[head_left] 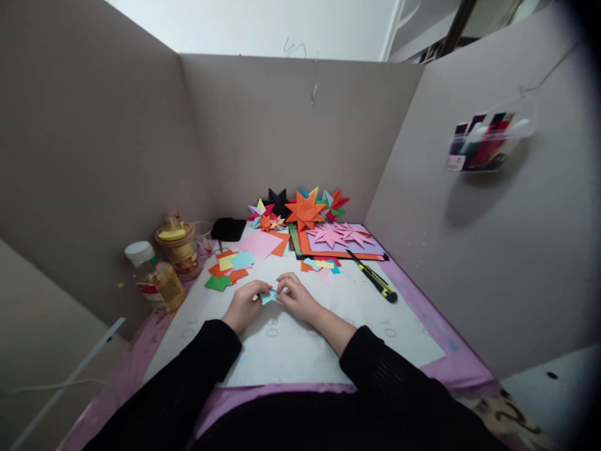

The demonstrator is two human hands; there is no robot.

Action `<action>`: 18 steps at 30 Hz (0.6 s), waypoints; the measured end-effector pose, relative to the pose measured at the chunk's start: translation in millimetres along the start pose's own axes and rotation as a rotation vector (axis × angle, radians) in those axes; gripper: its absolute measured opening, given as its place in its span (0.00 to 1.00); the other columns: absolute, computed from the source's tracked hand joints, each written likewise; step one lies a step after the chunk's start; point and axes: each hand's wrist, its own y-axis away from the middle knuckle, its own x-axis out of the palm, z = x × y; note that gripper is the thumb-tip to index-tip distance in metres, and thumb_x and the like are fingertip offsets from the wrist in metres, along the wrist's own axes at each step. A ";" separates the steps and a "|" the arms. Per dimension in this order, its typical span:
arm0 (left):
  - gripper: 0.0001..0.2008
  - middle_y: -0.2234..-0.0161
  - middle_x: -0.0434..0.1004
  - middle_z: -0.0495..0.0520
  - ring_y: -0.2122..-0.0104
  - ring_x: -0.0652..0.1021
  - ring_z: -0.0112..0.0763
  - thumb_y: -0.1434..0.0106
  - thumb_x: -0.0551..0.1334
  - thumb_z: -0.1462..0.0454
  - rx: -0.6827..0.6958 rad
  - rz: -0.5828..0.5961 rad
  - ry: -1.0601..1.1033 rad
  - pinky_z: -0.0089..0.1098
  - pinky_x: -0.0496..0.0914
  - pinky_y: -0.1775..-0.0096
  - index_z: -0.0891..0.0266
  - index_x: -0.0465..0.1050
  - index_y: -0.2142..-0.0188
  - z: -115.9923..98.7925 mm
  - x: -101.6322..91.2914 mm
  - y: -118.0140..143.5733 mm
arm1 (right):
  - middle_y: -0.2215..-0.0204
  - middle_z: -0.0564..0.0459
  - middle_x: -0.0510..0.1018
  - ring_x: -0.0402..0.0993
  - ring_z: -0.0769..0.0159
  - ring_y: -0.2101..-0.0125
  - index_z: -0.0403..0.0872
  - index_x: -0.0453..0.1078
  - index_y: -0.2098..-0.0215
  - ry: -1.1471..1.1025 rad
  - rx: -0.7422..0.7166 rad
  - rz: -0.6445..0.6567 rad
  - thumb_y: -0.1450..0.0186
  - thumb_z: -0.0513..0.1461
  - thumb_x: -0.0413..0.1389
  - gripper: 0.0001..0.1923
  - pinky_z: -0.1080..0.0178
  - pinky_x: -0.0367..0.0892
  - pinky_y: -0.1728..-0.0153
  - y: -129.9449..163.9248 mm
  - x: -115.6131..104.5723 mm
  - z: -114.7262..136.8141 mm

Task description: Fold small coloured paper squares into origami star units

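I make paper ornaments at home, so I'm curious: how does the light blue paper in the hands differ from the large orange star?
The light blue paper is much smaller than the large orange star.
The paper is held between the left hand and right hand; the star stands at the back, untouched.
The star has many spread points; the paper shows none.
Both look like folded paper.

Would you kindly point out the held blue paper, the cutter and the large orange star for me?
Held blue paper (267, 297): head view, on its exposed middle.
Cutter (375, 279): head view, on the handle's middle.
Large orange star (305, 212): head view, on its centre.
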 end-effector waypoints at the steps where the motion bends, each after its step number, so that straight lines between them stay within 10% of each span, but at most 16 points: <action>1: 0.12 0.68 0.78 0.53 0.65 0.75 0.34 0.54 0.57 0.74 -0.027 0.001 0.005 0.33 0.68 0.61 0.59 0.74 0.73 -1.0 0.5 -0.5 | 0.57 0.50 0.63 0.63 0.64 0.55 0.47 0.65 0.69 -0.010 0.013 0.001 0.44 0.31 0.53 0.06 0.63 0.65 0.62 -0.1 -0.2 -0.4; 18: 0.16 0.81 0.71 0.43 0.80 0.74 0.26 0.53 0.66 0.63 -0.543 -0.057 0.503 0.23 0.63 0.77 0.60 0.61 0.67 -0.2 9.9 -4.4 | 0.62 0.49 0.68 0.67 0.64 0.59 0.48 0.70 0.67 0.127 -0.111 -0.097 0.43 0.31 0.52 0.09 0.62 0.65 0.61 0.2 3.4 -8.4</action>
